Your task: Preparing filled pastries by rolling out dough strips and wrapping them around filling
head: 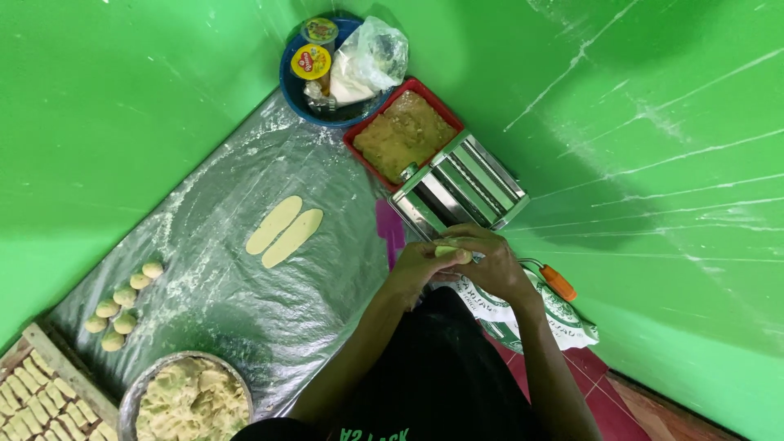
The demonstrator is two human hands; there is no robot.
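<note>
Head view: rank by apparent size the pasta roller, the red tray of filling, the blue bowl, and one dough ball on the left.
1. Pasta roller and red tray: look alike in area, so not ranked apart.
2. Blue bowl: a little smaller, though partly hidden by the bags and tubs in it.
3. Dough ball: plainly smallest.

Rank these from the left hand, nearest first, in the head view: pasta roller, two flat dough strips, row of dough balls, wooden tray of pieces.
From the left hand:
1. Pasta roller, just above the hands.
2. Flat dough strips, left on the plastic sheet.
3. Dough balls, far left.
4. Wooden tray, bottom-left corner.
</note>
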